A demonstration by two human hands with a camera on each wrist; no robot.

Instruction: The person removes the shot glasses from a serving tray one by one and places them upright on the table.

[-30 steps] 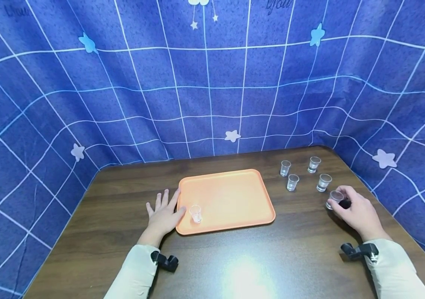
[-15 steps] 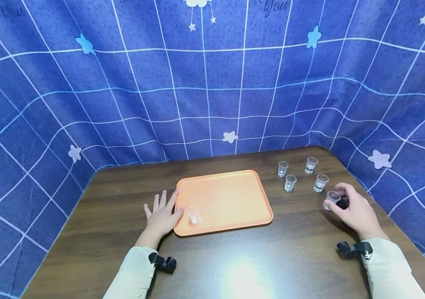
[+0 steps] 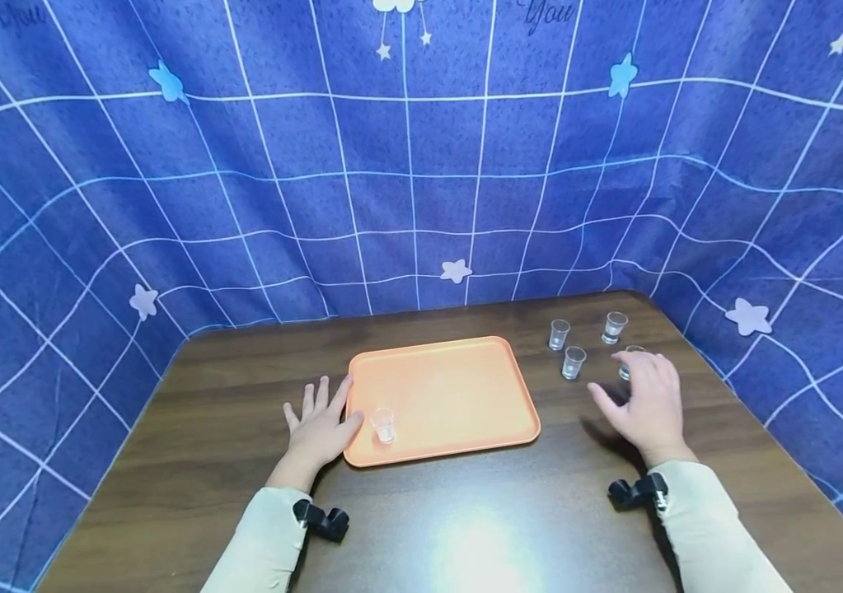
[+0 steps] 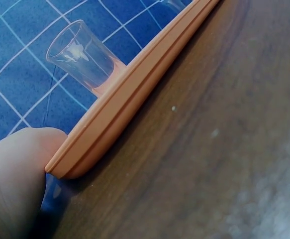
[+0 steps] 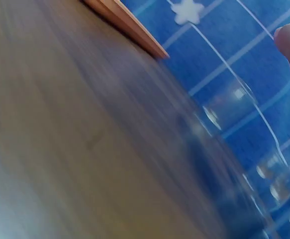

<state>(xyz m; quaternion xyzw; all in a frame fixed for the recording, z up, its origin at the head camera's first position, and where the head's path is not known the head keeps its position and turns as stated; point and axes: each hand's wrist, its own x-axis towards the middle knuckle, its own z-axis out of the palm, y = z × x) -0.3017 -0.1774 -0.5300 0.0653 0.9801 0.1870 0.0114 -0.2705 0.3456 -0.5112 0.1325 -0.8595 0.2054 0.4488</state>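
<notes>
My left hand (image 3: 320, 432) lies with spread fingers at the left edge of an orange tray (image 3: 458, 395), thumb on its rim. A small clear shot glass (image 3: 384, 426) stands upright on the tray near that thumb; it also shows in the left wrist view (image 4: 85, 57). My right hand (image 3: 647, 403) hovers over the table at the right, thumb and fingers apart, with no glass visible between them. Just behind its fingertips stands a partly covered shot glass (image 3: 625, 372). The glass nearest me earlier is out of sight, perhaps behind the hand.
More shot glasses stand on the wooden table (image 3: 243, 354): one at the near left (image 3: 573, 362), another glass (image 3: 559, 334) behind it, and a glass (image 3: 614, 327) at the far right. A blue curtain (image 3: 421, 165) borders the table. The right wrist view is blurred.
My right hand has left the nearest shot glass, moving left and slightly away from me, its thumb and fingers spreading. My left hand, the tray and its glass have stayed in place.
</notes>
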